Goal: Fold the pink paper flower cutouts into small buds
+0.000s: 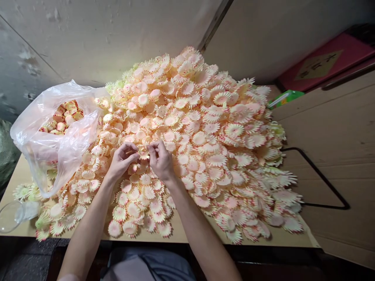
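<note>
Between my two hands, above the heap, is one small pale artificial flower piece (143,152) with a scalloped edge. My left hand (124,160) pinches its left side with thumb and fingers. On the opposite side my right hand (159,158) has its fingertips closed on the flower's edge. Beneath and around both hands spreads a large pile of cream and pink flower pieces (216,128) with frilled, red-tipped petals. A looser group of flower pieces (133,210) lies between my forearms, near the table's front edge.
A translucent plastic bag (58,156) at left holds curled red-edged flower pieces (66,117). A clear round container (11,217) sits at the left edge of the table (175,231). Cardboard (331,156) with a bent black rod (325,181) stands right; a red box (328,62) lies behind.
</note>
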The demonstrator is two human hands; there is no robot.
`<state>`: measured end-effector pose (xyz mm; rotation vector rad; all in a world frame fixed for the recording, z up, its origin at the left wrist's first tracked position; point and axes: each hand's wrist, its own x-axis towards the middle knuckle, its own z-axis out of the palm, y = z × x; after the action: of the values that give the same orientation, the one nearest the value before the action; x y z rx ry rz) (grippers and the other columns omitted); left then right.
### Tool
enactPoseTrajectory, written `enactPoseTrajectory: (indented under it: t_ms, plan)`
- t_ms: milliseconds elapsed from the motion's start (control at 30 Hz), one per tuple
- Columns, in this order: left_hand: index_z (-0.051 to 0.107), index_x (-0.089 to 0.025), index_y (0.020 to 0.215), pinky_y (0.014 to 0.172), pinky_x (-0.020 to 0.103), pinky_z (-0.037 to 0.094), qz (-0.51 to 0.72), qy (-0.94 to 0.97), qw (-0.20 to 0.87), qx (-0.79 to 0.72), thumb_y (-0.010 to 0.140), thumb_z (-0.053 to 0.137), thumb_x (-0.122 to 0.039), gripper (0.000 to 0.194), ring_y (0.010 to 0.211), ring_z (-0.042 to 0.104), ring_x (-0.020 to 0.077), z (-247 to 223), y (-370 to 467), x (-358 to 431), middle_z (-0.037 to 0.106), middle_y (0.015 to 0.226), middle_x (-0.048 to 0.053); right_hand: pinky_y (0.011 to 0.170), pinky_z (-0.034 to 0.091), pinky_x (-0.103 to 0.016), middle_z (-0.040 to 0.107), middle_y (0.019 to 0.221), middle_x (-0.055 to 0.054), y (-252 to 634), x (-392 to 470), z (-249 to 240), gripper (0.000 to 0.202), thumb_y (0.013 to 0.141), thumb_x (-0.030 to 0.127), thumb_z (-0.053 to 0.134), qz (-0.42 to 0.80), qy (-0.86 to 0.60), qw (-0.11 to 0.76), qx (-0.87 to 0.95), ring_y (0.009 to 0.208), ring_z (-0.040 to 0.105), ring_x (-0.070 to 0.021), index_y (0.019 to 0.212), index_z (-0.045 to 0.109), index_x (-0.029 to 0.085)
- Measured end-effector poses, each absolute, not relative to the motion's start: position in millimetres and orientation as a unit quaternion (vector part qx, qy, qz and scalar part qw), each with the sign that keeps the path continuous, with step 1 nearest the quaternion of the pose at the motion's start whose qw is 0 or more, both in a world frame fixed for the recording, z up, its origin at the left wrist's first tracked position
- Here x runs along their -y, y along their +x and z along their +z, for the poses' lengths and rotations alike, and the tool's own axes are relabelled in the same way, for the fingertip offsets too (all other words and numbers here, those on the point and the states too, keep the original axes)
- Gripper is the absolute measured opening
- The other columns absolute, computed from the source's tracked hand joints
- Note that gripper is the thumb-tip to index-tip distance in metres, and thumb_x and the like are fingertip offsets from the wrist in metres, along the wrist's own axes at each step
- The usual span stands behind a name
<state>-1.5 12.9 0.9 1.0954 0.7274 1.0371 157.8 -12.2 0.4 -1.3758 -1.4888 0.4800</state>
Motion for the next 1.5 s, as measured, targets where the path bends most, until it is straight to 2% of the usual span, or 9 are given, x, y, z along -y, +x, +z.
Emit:
enactPoseTrajectory:
  t_ms: [267,433,567,733,867,933,1067,1300,1500]
  plan:
    - [0.057,-0.018,0.088,0.062,0.022,0.053,0.448,0.496,0.68,-0.3,0.076,0.071,-0.023,0.019,0.064,0.059,0.0081,4.2,3.1,-10.3,0.056,0.08,-0.002,0.05,0.044,-0.023,0.062,0.067,-0.002,151.4,11.2,1.9,0.025,0.095,0.043,0.047,0.189,-0.593,0.576,0.53,0.055,0.061,-0.0137,0.084,0.048,0.02]
    - [0.06,-0.018,0.085,0.054,0.019,0.046,0.477,0.46,0.676,-0.322,0.076,0.064,-0.018,0.01,0.057,0.049,0.0065,0.9,-4.0,-10.7,0.053,0.073,-0.003,0.035,0.035,-0.018,0.065,0.074,0.001,167.6,8.2,14.7,0.029,0.095,0.052,0.041,0.281,-0.568,0.673,0.381,0.036,0.052,-0.0076,0.092,0.04,0.023]
    - [0.062,-0.018,0.084,0.052,0.015,0.04,0.521,0.436,0.646,-0.348,0.074,0.068,-0.018,0.012,0.057,0.044,0.0045,1.1,-4.0,-15.1,0.052,0.073,-0.003,0.034,0.033,-0.019,0.064,0.077,0.0,177.3,7.5,15.7,0.031,0.092,0.051,0.048,0.249,-0.589,0.66,0.393,0.035,0.047,-0.0049,0.092,0.05,0.021]
    - [0.064,-0.019,0.088,0.06,0.018,0.046,0.504,0.468,0.631,-0.359,0.074,0.074,-0.025,0.018,0.066,0.053,0.007,2.0,0.3,-16.0,0.059,0.081,-0.001,0.035,0.031,-0.02,0.064,0.075,-0.003,173.8,11.8,9.6,0.036,0.088,0.052,0.054,0.278,-0.543,0.648,0.457,0.039,0.043,-0.0051,0.096,0.062,0.018]
    - [0.061,-0.019,0.089,0.068,0.021,0.05,0.502,0.487,0.615,-0.365,0.073,0.076,-0.028,0.024,0.076,0.058,0.0096,1.9,1.0,-14.9,0.061,0.09,0.001,0.045,0.044,-0.022,0.068,0.077,-0.005,163.5,14.0,6.0,0.039,0.072,0.048,0.076,0.347,-0.513,0.568,0.542,0.053,0.057,-0.0106,0.096,0.069,0.018]
    - [0.06,-0.018,0.089,0.07,0.021,0.051,0.503,0.493,0.607,-0.367,0.073,0.076,-0.029,0.025,0.078,0.059,0.0101,2.2,0.8,-14.7,0.061,0.092,0.001,0.048,0.047,-0.023,0.068,0.07,-0.003,158.3,12.9,3.6,0.036,0.066,0.045,0.08,0.355,-0.516,0.556,0.546,0.054,0.058,-0.0122,0.088,0.071,0.018]
    - [0.062,-0.018,0.089,0.069,0.022,0.051,0.496,0.5,0.613,-0.359,0.075,0.075,-0.029,0.022,0.077,0.059,0.0104,2.6,0.6,-14.5,0.061,0.089,0.001,0.053,0.051,-0.027,0.069,0.066,-0.003,156.0,10.6,-0.5,0.025,0.073,0.043,0.075,0.381,-0.501,0.563,0.536,0.056,0.061,-0.015,0.073,0.072,0.018]
    - [0.066,-0.017,0.092,0.067,0.023,0.05,0.463,0.495,0.642,-0.358,0.076,0.075,-0.033,0.024,0.071,0.059,0.0101,3.0,1.4,-13.0,0.063,0.086,0.002,0.054,0.05,-0.028,0.07,0.063,-0.004,159.5,15.3,2.6,0.033,0.086,0.046,0.061,0.375,-0.512,0.525,0.567,0.053,0.062,-0.017,0.068,0.067,0.019]
    - [0.065,-0.014,0.086,0.061,0.02,0.045,0.429,0.527,0.626,-0.383,0.076,0.074,-0.039,0.028,0.064,0.055,0.0084,8.1,3.2,-12.5,0.062,0.075,0.001,0.048,0.036,-0.025,0.055,0.053,0.0,159.7,15.9,6.7,0.039,0.093,0.044,0.05,0.268,-0.539,0.47,0.645,0.047,0.046,-0.0115,0.065,0.058,0.018]
